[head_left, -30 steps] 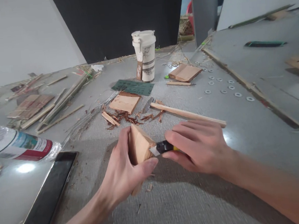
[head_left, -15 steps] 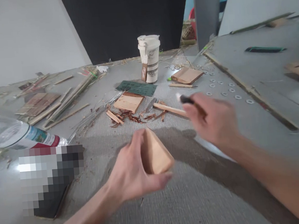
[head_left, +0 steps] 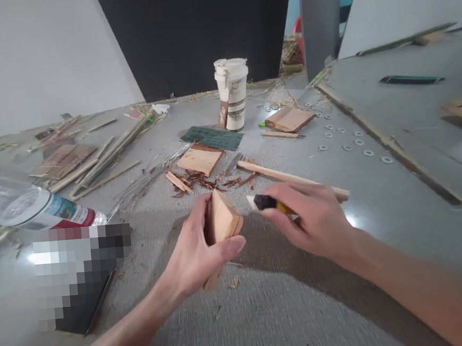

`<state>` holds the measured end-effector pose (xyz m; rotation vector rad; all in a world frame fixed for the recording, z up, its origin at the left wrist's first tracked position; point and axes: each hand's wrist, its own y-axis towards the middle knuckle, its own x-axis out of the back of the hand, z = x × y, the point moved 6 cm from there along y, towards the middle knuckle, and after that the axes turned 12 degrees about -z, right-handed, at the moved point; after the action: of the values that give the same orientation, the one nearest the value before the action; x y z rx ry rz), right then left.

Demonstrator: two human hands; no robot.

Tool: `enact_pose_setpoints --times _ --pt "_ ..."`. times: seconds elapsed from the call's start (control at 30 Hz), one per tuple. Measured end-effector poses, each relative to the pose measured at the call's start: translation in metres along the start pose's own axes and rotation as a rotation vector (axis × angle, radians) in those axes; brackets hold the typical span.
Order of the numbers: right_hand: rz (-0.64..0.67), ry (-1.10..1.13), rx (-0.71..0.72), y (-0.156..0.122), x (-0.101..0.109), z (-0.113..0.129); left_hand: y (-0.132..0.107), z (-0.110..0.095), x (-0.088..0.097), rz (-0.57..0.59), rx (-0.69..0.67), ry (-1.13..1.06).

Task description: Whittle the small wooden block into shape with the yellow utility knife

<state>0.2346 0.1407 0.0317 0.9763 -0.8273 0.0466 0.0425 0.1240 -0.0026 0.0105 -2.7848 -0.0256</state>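
My left hand [head_left: 196, 245] is closed around a pale wooden block [head_left: 223, 216], thumb along its near side and fingers hidden behind. The block is tilted above the table, its edge facing right. Just to the right, my right hand [head_left: 310, 212] grips a utility knife [head_left: 271, 202] with a black and yellow body. Its pale blade points left at the block, with a small gap between them. Behind my right hand lies a tool with a wooden handle [head_left: 287, 175] and a flat metal end. A flat wood piece [head_left: 200, 160] rests among dark shavings [head_left: 208, 183] beyond the block.
A lidded paper cup [head_left: 233, 95] stands at the back near green sandpaper [head_left: 212, 137]. Another wood piece [head_left: 289, 118] and several metal washers [head_left: 346, 147] lie on the right. At left are a plastic bottle [head_left: 29, 205], a dark phone-like slab [head_left: 79, 307] and bamboo strips [head_left: 112, 145].
My right hand has moved left and slightly down, bringing the knife close to the block. My left hand has turned the block and shifted it a little left.
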Motion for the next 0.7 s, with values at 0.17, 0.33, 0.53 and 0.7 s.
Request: enact_pose_setpoints --times 0.17,0.33,0.53,0.7 --pt "0.003 0.084 0.04 -0.002 -0.004 0.01 0.0 -0.001 -0.001 -0.001 0.005 -0.02" --pt "0.049 0.109 0.052 -0.003 -0.006 0.016 0.001 0.003 0.0 0.005 0.022 -0.028" --pt "0.073 0.167 0.097 -0.002 -0.009 0.023 0.0 0.004 -0.003 0.034 0.038 -0.038" --pt "0.095 0.183 0.111 -0.001 -0.01 0.026 -0.002 0.002 -0.006 0.083 0.021 -0.027"
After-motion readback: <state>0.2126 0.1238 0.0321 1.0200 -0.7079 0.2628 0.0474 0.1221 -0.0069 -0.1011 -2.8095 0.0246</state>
